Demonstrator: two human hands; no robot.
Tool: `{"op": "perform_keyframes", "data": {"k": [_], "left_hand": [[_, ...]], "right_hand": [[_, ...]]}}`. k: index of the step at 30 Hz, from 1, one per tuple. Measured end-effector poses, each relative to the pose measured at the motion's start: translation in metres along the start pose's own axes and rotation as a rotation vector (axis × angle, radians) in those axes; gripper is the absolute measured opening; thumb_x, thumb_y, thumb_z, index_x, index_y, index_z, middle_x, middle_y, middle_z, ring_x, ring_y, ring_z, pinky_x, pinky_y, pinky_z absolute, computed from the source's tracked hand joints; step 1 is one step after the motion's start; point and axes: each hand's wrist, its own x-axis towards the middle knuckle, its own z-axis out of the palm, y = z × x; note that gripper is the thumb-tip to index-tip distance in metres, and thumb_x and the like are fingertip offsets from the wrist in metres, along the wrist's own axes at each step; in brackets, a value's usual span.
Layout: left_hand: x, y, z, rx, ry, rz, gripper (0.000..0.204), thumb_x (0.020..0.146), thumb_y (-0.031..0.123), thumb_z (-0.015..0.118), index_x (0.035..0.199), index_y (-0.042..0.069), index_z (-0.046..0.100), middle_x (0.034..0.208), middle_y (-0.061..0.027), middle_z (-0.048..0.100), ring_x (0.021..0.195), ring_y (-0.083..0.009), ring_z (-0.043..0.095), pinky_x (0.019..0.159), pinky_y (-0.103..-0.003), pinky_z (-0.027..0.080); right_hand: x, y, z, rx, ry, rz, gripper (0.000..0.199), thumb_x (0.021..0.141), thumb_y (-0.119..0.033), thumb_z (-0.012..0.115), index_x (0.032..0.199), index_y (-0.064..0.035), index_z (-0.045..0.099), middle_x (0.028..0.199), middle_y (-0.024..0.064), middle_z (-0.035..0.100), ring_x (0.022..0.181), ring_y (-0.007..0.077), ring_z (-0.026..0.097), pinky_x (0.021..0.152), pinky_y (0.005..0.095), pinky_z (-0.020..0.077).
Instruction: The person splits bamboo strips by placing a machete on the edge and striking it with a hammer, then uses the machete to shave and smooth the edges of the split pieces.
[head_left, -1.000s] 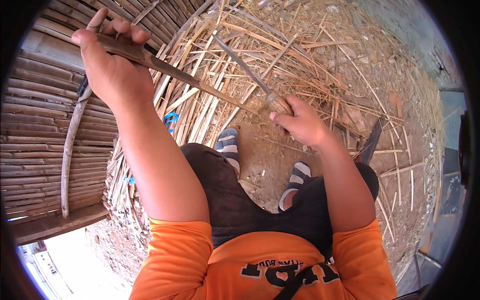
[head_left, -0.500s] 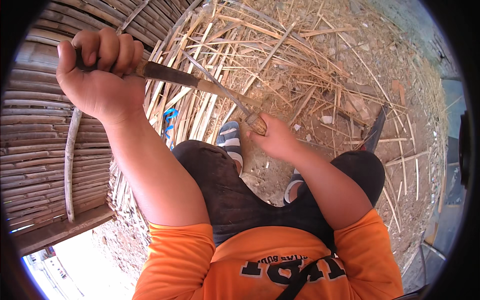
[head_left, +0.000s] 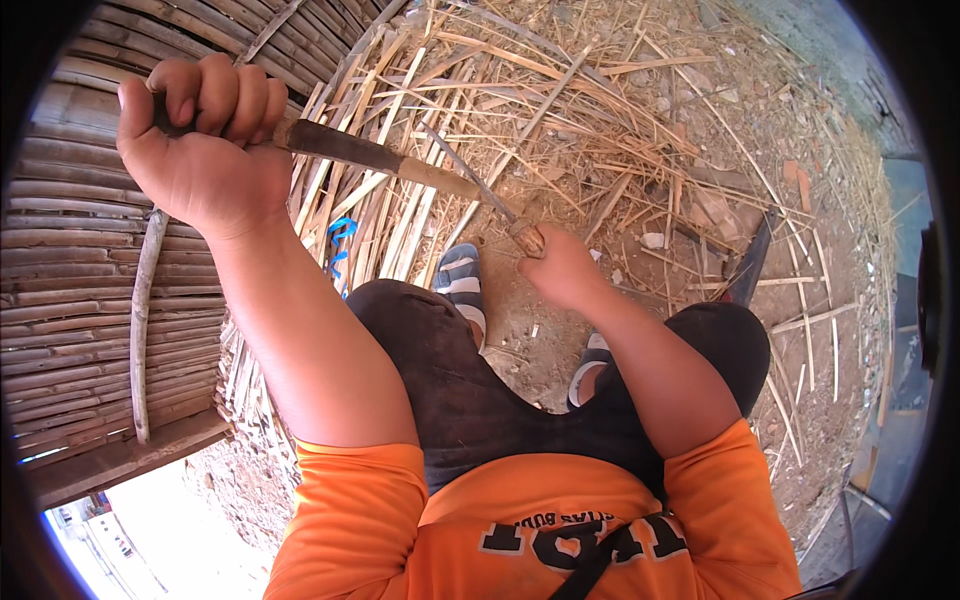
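Up at the left, my left hand (head_left: 210, 145) is closed around the handle of a long knife (head_left: 345, 148). Its blade, dark near the handle and paler toward the tip, points right and slightly down. My right hand (head_left: 562, 265) grips the wooden handle of a slim metal file (head_left: 490, 197) near the middle. The file slants up and left, crossing the blade close to its tip. Whether the two metals touch cannot be made out. Both forearms reach up over my dark trousers.
A slatted bamboo wall (head_left: 80, 260) rises on the left. Split bamboo strips (head_left: 400, 220) and straw litter the dirt floor ahead. A dark, blade-like piece (head_left: 752, 255) lies beyond my right knee. A blue ribbon (head_left: 340, 240) rests among the strips, and my sandalled feet (head_left: 460, 285) stand below.
My right hand has shifted slightly right, drawing the file along the blade toward its tip. The left hand and knife are almost where they were.
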Motion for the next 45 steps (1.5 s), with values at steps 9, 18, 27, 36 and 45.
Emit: {"op": "perform_keyframes", "data": {"k": [9,18,27,36,45], "left_hand": [[-0.003,-0.005,0.015,0.033,0.020,-0.004,0.041,0.099,0.038,0.042,0.067,0.016,0.033,0.057,0.0021,0.023,0.052,-0.0129,0.015,0.053,-0.032,0.015],[0.001,-0.002,-0.012,-0.089,-0.099,-0.046,0.043,0.098,0.041,0.049,0.066,0.016,0.034,0.057,0.0029,0.024,0.051,-0.0121,0.015,0.052,-0.031,0.015],[0.003,-0.003,-0.005,-0.057,-0.063,-0.025,0.045,0.099,0.042,0.048,0.065,0.016,0.034,0.055,0.0029,0.024,0.049,-0.0116,0.016,0.051,-0.031,0.015],[-0.001,-0.007,0.003,-0.067,-0.241,-0.028,0.043,0.101,0.043,0.044,0.068,0.016,0.034,0.056,0.0035,0.024,0.051,-0.0120,0.015,0.052,-0.031,0.017],[0.005,-0.003,-0.014,-0.129,-0.322,-0.074,0.044,0.101,0.046,0.046,0.069,0.017,0.036,0.058,0.0044,0.027,0.052,-0.0114,0.018,0.052,-0.031,0.019]], "right_hand": [[-0.021,-0.038,-0.001,0.189,0.000,-0.145,0.034,0.079,-0.015,0.070,0.107,0.0023,0.062,0.081,0.0260,0.067,0.079,0.0414,0.068,0.073,0.0470,0.0525],[-0.040,-0.071,-0.044,0.243,0.088,-0.161,0.046,0.080,-0.016,0.070,0.119,0.0057,0.059,0.087,0.0261,0.068,0.081,0.0383,0.068,0.073,0.0429,0.0520],[-0.027,-0.046,-0.039,0.075,-0.050,-0.103,0.038,0.078,-0.016,0.067,0.108,0.0057,0.061,0.087,0.0275,0.068,0.089,0.0453,0.067,0.078,0.0483,0.0529],[-0.033,-0.054,-0.032,0.212,0.050,-0.224,0.038,0.078,-0.019,0.068,0.107,0.0041,0.059,0.081,0.0276,0.066,0.082,0.0436,0.068,0.074,0.0462,0.0530],[-0.035,-0.055,-0.041,0.270,0.072,-0.235,0.035,0.078,-0.019,0.067,0.104,0.0033,0.061,0.080,0.0252,0.067,0.081,0.0419,0.068,0.074,0.0456,0.0538]]}}
